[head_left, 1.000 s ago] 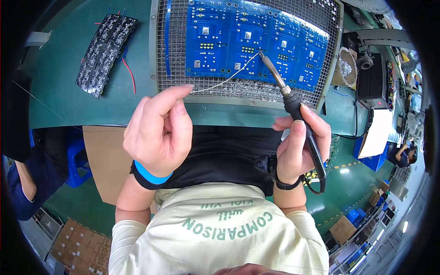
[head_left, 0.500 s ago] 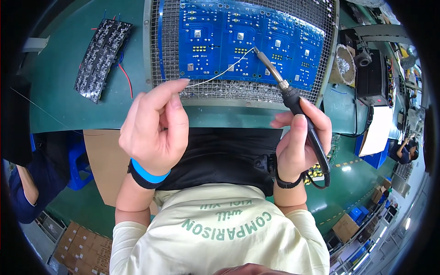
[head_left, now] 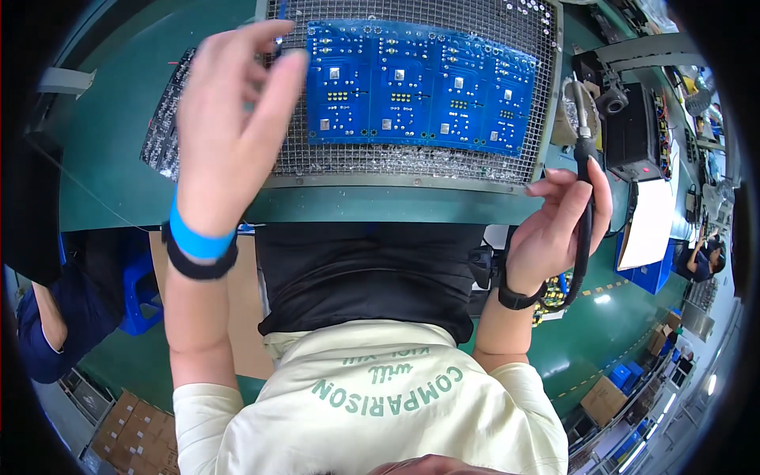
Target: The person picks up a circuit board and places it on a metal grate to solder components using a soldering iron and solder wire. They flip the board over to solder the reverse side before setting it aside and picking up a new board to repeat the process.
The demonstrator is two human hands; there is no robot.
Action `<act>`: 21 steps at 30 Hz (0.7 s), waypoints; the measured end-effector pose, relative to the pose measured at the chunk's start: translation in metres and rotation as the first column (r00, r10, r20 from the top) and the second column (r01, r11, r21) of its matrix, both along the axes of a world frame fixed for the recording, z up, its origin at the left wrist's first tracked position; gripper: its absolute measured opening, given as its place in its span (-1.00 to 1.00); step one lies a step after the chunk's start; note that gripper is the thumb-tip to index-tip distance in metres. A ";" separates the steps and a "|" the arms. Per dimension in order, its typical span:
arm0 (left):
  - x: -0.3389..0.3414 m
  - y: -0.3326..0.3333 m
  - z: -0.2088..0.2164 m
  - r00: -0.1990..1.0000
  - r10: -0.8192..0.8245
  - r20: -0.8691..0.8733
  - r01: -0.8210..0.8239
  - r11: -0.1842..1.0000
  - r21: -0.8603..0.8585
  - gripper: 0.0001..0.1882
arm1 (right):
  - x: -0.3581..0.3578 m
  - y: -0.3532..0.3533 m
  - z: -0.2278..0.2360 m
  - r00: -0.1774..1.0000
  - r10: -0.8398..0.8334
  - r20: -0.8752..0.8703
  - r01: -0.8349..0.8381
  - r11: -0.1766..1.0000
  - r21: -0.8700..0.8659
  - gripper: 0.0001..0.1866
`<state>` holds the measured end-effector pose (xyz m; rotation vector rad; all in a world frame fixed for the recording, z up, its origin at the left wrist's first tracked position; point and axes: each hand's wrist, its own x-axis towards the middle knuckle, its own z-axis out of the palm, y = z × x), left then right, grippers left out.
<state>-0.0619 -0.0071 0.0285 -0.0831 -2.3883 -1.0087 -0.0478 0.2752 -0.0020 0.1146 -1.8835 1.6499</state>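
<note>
My right hand [head_left: 558,226] grips a soldering iron [head_left: 584,146] by its black handle. The iron's metal tip points away from me, over a round tin [head_left: 564,119] at the bench's right. My left hand [head_left: 233,119], slightly blurred, is over the left edge of a wire-mesh tray [head_left: 348,164], thumb and forefinger apart beside a blue strip [head_left: 282,9]. No solder wire shows in it, though its curled fingers are partly hidden. A blue circuit board panel [head_left: 427,99] lies on the mesh, touched by neither hand.
A dark board panel [head_left: 162,134] lies left of the tray, partly behind my left hand. To the right are a black box-shaped unit [head_left: 633,134] and white paper [head_left: 647,226] on a blue bin. Another person [head_left: 39,340] sits at the left, near a blue stool [head_left: 141,293].
The solder wire and iron tip have left the board. My left hand has moved forward and left, its fingers parting. My right hand has carried the iron right. The panel appears slightly lower and further left.
</note>
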 end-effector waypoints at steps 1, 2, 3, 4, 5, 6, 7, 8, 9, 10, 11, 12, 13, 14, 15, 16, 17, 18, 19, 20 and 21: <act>-0.007 -0.001 0.000 0.996 -0.074 0.042 0.078 0.992 -0.099 -0.66 | 0.001 0.001 0.000 1.000 0.026 -0.010 -0.026 1.000 -0.001 -0.72; -0.008 0.000 0.001 0.997 -0.075 0.033 0.078 0.992 -0.101 -0.66 | 0.001 0.001 -0.001 0.999 0.050 -0.019 -0.051 0.999 -0.001 -0.71; -0.008 0.001 0.002 0.998 -0.054 0.043 0.058 0.993 -0.106 -0.65 | 0.002 0.002 -0.001 0.997 0.074 -0.027 -0.074 0.997 -0.003 -0.71; -0.009 0.002 0.002 0.998 -0.033 0.054 0.039 0.993 -0.111 -0.63 | 0.002 -0.001 0.000 0.997 0.071 -0.034 -0.071 0.997 -0.004 -0.71; -0.010 0.003 0.003 0.998 -0.013 0.065 0.021 0.993 -0.117 -0.61 | 0.000 -0.007 0.000 1.000 0.028 -0.003 -0.028 0.999 0.038 -0.70; -0.010 0.003 0.004 0.998 -0.016 0.058 0.023 0.993 -0.119 -0.61 | -0.001 -0.013 0.001 1.000 -0.016 0.027 0.014 0.997 0.080 -0.69; -0.011 0.002 0.005 0.995 -0.024 0.094 0.031 0.997 -0.069 -0.62 | -0.004 -0.017 0.001 0.997 -0.062 0.055 0.054 0.991 0.123 -0.67; -0.010 0.000 0.005 0.991 -0.033 0.131 0.036 0.999 -0.016 -0.62 | -0.008 -0.018 0.000 0.997 -0.064 0.052 0.057 0.991 0.122 -0.67; -0.010 0.000 0.006 0.985 -0.044 0.169 0.038 0.999 0.037 -0.63 | -0.014 -0.019 -0.002 0.997 -0.017 0.070 0.006 0.988 0.156 -0.65; -0.010 0.000 0.005 0.986 -0.045 0.163 0.040 0.999 0.035 -0.63 | -0.021 -0.020 -0.005 0.996 0.028 0.088 -0.045 0.981 0.188 -0.61; -0.011 0.001 0.003 0.984 -0.086 0.159 0.060 0.985 0.164 -0.66 | -0.023 -0.020 -0.006 0.991 0.074 0.108 -0.096 0.971 0.220 -0.58; -0.011 0.001 0.000 0.981 -0.126 0.150 0.078 0.954 0.290 -0.69 | -0.023 -0.020 -0.007 0.992 0.074 0.102 -0.095 0.971 0.219 -0.58; -0.011 0.000 -0.001 0.977 -0.161 0.137 0.092 0.908 0.410 -0.72 | -0.023 -0.021 -0.007 0.993 0.079 0.088 -0.092 0.985 0.148 -0.57; -0.007 0.000 -0.001 0.979 -0.156 0.133 0.090 0.909 0.406 -0.72 | -0.023 -0.022 -0.008 0.994 0.084 0.076 -0.090 0.993 0.077 -0.57; 0.000 0.000 0.000 0.978 -0.201 0.053 0.158 0.885 0.438 -0.74 | -0.024 -0.022 -0.011 0.994 0.085 0.064 -0.086 0.996 0.007 -0.57; 0.009 0.001 -0.001 0.970 -0.242 -0.028 0.227 0.856 0.464 -0.75 | -0.022 -0.019 -0.013 0.994 0.086 0.062 -0.087 0.996 0.007 -0.57; 0.017 0.000 -0.002 0.954 -0.279 -0.108 0.296 0.823 0.485 -0.76 | -0.017 -0.013 -0.016 0.996 0.079 0.038 -0.080 0.996 0.025 -0.58; 0.028 -0.004 -0.002 0.955 -0.277 -0.103 0.291 0.824 0.486 -0.76 | -0.010 -0.005 -0.018 0.997 0.074 0.017 -0.074 0.996 0.041 -0.60; 0.039 -0.012 -0.004 0.922 -0.371 -0.111 0.387 0.869 0.310 -0.71 | -0.005 0.002 -0.021 0.998 0.068 -0.001 -0.068 0.996 0.057 -0.62; 0.049 -0.017 -0.006 0.880 -0.463 -0.102 0.473 0.872 0.126 -0.65 | -0.003 0.007 -0.024 0.998 0.068 0.005 -0.069 0.996 0.059 -0.62; 0.057 -0.019 -0.010 0.881 -0.463 -0.097 0.473 0.872 0.131 -0.65 | -0.002 0.012 -0.028 0.988 0.144 -0.063 -0.138 0.986 0.091 -0.64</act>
